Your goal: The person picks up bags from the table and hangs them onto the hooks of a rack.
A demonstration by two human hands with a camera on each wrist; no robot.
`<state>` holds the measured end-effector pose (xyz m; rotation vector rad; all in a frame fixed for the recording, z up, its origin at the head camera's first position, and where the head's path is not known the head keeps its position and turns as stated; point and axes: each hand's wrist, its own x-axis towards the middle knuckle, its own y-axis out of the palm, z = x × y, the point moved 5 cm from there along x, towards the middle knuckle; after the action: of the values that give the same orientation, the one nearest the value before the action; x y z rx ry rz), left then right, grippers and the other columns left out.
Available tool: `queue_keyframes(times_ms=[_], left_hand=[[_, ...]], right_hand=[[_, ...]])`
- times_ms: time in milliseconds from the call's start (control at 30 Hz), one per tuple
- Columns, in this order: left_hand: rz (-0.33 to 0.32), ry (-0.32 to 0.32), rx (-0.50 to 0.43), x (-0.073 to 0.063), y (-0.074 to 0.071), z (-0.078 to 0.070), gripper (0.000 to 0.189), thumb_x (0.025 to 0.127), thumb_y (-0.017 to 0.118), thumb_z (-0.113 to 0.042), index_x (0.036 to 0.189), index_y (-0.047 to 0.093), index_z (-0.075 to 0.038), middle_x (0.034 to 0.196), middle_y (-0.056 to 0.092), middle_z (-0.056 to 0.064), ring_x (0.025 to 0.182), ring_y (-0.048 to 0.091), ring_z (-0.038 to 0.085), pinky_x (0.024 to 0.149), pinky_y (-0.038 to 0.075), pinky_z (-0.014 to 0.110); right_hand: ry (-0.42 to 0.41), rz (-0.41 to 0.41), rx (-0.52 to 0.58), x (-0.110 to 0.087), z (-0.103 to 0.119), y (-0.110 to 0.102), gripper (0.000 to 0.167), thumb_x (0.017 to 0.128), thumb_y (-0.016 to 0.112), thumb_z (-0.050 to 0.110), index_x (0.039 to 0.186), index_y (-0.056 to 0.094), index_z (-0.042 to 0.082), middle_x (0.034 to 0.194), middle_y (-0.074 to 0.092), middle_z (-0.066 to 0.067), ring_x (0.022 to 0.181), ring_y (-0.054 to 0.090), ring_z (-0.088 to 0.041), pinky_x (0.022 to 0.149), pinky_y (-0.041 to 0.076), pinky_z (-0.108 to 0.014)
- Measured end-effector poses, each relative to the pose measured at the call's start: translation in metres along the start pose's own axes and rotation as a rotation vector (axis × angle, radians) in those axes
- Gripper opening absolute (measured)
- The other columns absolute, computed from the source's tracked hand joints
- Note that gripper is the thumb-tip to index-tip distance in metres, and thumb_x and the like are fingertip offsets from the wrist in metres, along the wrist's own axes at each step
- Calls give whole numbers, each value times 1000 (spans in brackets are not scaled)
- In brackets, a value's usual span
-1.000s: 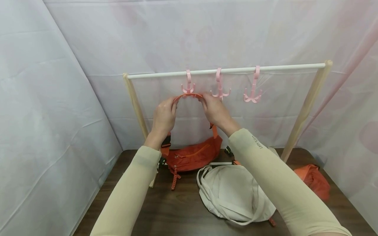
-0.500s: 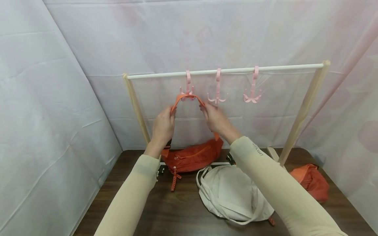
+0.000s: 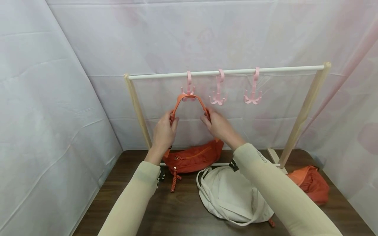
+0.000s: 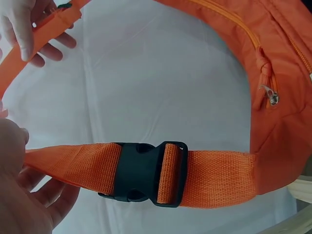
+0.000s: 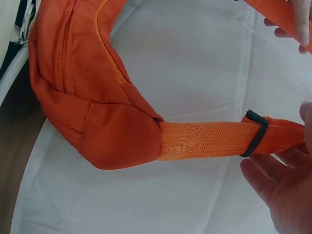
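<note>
Gripping the orange strap (image 3: 180, 100), the left hand (image 3: 163, 132) and right hand (image 3: 220, 125) hold either side of its arch at the leftmost hook (image 3: 189, 86). The bag (image 3: 196, 156) is below, lengthwise left to right, right end tipped up, zip facing the person. Both hands sit lower than a second ago, with a taller arch between.

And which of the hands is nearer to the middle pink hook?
Right. In the head view, the right hand is just below the middle pink hook; the left hand is farther away, below and to its left.
</note>
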<state>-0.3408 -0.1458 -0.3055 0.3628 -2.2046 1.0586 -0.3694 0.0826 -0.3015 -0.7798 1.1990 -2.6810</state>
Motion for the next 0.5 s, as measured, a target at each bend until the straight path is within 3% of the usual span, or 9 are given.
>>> queue_keyframes(times_ms=[133, 267, 367, 500], left_hand=[[0, 8, -11, -4, 0, 0, 46, 106, 68, -26, 146, 57, -6, 108, 71, 10, 91, 68, 26, 74, 57, 46], [-8, 23, -16, -10, -1, 0, 50, 105, 70, -25, 149, 54, -6, 117, 68, 12, 105, 67, 29, 83, 58, 47], [-16, 29, -13, -15, -1, 0, 52, 105, 71, -24, 150, 53, -5, 124, 67, 13, 113, 67, 32, 89, 57, 50], [-34, 35, -25, -21, -2, 1, 55, 103, 74, -23, 150, 52, -4, 131, 65, 15, 119, 65, 34, 94, 56, 51]], right_hand=[[0, -7, 0, -4, -4, 0, 59, 108, 64, 33, 154, 43, 2, 125, 63, -16, 112, 64, -31, 100, 52, -49], [-4, -14, -9, -9, -8, 0, 73, 106, 67, 36, 160, 34, -2, 146, 55, -22, 134, 57, -36, 114, 43, -51], [8, -11, -5, -15, -9, 0, 79, 106, 67, 40, 162, 31, -2, 153, 51, -24, 137, 54, -37, 116, 41, -51], [-6, -14, 13, -22, -9, -1, 80, 105, 68, 39, 163, 29, -1, 145, 56, -22, 126, 60, -35, 108, 48, -51]])
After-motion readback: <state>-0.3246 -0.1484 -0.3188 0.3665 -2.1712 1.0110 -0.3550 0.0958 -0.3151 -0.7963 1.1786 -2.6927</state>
